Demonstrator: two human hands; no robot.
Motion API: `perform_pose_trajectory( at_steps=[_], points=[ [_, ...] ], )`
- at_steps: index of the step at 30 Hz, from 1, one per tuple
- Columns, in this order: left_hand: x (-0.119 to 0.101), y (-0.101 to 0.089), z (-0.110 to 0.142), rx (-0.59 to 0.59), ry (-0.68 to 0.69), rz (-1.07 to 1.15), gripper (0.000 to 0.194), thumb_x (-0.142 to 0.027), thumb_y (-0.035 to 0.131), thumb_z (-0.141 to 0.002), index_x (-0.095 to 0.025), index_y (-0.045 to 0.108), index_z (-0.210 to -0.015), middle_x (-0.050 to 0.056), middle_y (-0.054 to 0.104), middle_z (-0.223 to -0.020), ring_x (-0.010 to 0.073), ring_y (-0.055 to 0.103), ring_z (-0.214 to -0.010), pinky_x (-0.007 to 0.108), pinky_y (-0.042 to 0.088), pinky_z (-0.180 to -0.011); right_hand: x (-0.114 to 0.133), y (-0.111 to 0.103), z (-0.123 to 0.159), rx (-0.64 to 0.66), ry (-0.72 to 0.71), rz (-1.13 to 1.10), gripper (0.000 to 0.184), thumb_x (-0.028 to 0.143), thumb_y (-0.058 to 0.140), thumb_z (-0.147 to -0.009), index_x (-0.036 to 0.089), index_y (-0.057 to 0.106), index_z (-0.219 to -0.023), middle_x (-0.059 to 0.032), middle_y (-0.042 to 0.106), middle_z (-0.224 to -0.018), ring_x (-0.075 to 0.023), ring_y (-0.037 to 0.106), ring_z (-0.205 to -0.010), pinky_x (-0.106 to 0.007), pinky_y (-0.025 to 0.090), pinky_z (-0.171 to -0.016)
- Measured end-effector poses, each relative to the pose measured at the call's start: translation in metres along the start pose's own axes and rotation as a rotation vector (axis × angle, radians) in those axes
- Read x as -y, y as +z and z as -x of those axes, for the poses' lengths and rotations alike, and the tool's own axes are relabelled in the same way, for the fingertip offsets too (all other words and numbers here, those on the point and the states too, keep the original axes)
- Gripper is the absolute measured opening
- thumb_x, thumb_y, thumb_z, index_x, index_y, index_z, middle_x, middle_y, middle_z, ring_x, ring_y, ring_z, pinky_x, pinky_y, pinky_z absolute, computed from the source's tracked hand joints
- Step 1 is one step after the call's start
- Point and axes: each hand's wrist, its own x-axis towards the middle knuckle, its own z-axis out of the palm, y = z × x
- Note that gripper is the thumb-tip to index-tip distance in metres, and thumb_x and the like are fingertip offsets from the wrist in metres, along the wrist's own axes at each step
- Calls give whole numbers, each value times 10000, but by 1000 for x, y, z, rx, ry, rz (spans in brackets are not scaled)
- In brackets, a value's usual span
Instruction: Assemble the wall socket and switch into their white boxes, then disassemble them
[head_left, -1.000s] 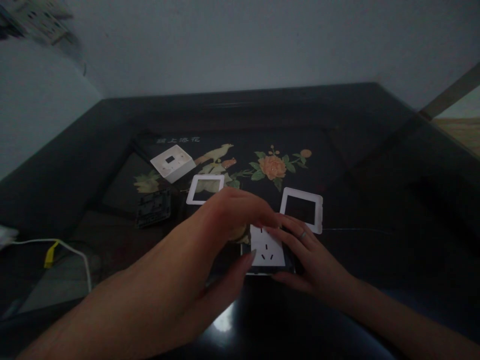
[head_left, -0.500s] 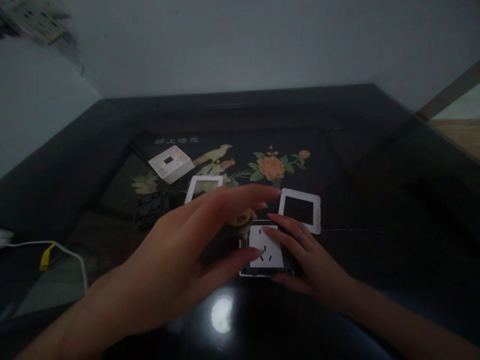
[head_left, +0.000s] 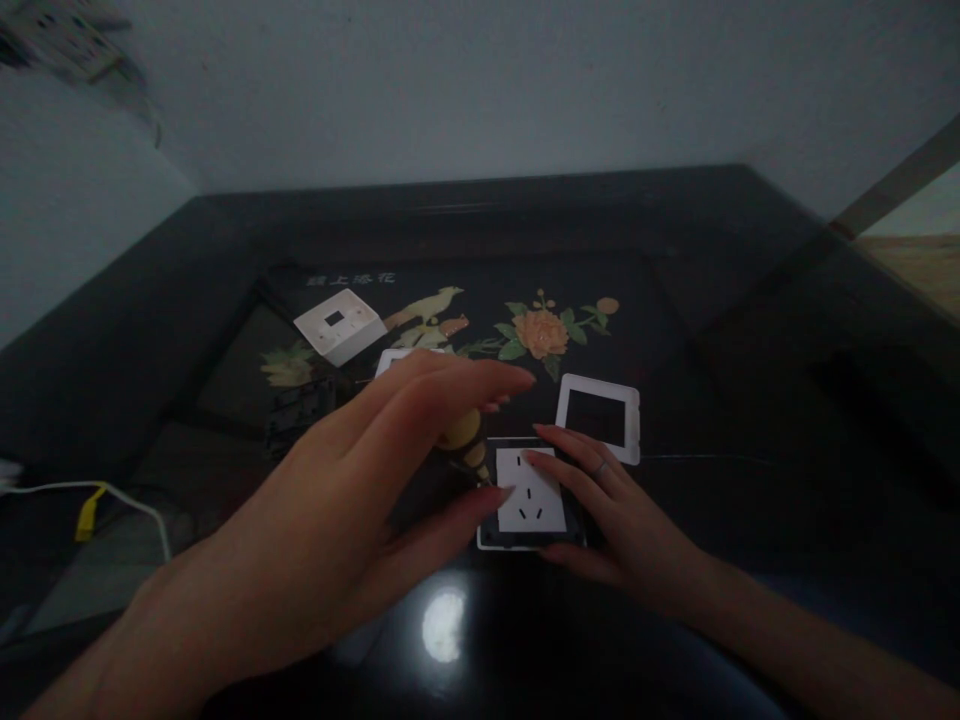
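Observation:
My left hand [head_left: 352,500] is curled above the left side of a wall socket. Inside its curve shows a stubby yellow and black tool, which looks like a screwdriver [head_left: 460,432], slanting down to the socket's left edge; its tip cannot be made out. The socket [head_left: 551,515] has a white slotted face in a dark frame with a thin white rim and lies face up on the table. My right hand [head_left: 619,510] grips the socket's right side, fingertips on the face and upper edge, thumb at the lower edge.
On the dark glossy table [head_left: 712,330] with inlaid flowers lie a white frame [head_left: 632,420], another partly hidden white frame [head_left: 387,360], a white back box [head_left: 352,345] and a black plastic part [head_left: 289,415]. A white cable [head_left: 142,497] with a yellow tag [head_left: 88,515] is at left.
My left hand and the screwdriver have shifted slightly left, the tool now tilting more. My right hand and the socket have stayed in place.

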Motion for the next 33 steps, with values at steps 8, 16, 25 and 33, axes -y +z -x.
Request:
perform_pose_trajectory(
  at_steps=[8,16,25,33],
  points=[
    [1,-3,1,19,3,-51,284,-333,596,-939,-324,533,-1216,-44,678,-975,131,688,-825,191,571,-739,0,0,1,5,-7,1,683,407,604,-900,158,304,-1461,-212,338,-1512,-337,329,-1395,-550,454,-1057],
    [-7,-11,1,173,-61,72,543,-223,477,-960,-357,299,-1455,-15,632,-1317,182,632,-1183,264,558,-953,0,0,1,0,-7,6,686,412,615,-892,154,320,-1455,-212,356,-1505,-334,344,-1390,-540,452,-1058],
    [-1,3,1,-57,-24,-200,216,-412,559,-954,-297,536,-1135,-35,665,-866,156,694,-749,226,561,-627,1,-2,0,6,-10,18,670,407,608,-897,155,319,-1446,-211,339,-1509,-330,345,-1382,-533,464,-1052],
    [-6,-21,12,148,-88,-134,490,-274,505,-957,-373,375,-1419,-57,674,-1245,166,686,-1075,231,580,-869,1,-1,-1,4,2,22,683,390,628,-882,163,316,-1445,-216,354,-1503,-347,359,-1372,-561,471,-1034]
  ],
)
